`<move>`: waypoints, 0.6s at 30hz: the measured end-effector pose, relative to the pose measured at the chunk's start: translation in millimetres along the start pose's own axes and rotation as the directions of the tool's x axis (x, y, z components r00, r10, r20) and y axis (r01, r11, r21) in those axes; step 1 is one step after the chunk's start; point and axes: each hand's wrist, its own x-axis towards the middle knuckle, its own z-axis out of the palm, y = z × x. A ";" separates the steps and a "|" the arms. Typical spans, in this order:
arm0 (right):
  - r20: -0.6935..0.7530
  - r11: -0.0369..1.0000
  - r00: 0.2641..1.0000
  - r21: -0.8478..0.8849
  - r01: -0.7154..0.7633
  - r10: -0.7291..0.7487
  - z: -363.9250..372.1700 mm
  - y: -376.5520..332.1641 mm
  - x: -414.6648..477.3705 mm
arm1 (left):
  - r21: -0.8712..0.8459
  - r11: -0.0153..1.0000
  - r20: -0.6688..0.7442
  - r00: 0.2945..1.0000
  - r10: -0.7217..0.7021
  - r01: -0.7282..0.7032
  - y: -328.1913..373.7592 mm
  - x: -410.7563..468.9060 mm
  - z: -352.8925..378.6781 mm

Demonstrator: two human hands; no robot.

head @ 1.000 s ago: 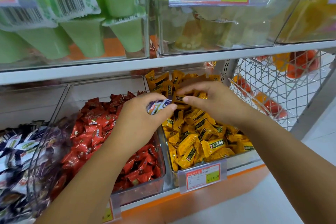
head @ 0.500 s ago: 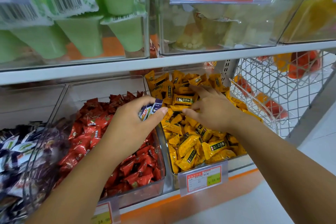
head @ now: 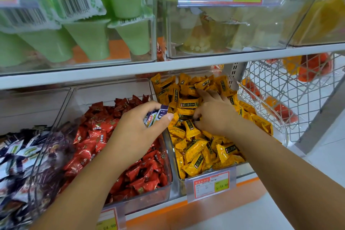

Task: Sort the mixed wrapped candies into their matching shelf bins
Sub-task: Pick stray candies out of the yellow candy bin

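Observation:
My left hand is shut on a small bunch of purple-and-white wrapped candies, held over the divider between the red and yellow bins. My right hand lies palm down in the yellow candy bin, fingers spread and dug into the yellow wrapped candies; whether it grips one is hidden. The middle clear bin is full of red wrapped candies. At the far left a clear bin holds purple-and-white wrapped candies like those in my left hand.
Above, a white shelf carries clear bins of green cups and pale jelly cups. A white wire basket with orange and red packets hangs at the right. Price tags clip to the bin fronts. White floor lies lower right.
My right hand has moved from beside my left hand deeper into the back of the yellow bin, fingers spreading into the candies. My left hand keeps its purple-and-white candies, nearly still.

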 end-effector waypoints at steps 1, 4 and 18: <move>-0.031 1.000 0.999 -0.002 -0.012 0.012 2.5 -2.4 1.1 | -0.005 1.000 0.002 1.000 0.000 0.000 0.2 -0.6 -0.4; -0.086 0.999 0.996 0.002 -0.040 0.040 8.2 -5.8 4.1 | -0.016 1.000 0.008 1.000 0.004 -0.003 0.8 -2.5 -1.5; -0.237 0.825 0.971 0.548 0.135 -0.001 -31.8 6.6 -22.3 | -0.108 0.994 -0.053 0.998 -0.018 0.012 6.3 7.4 6.3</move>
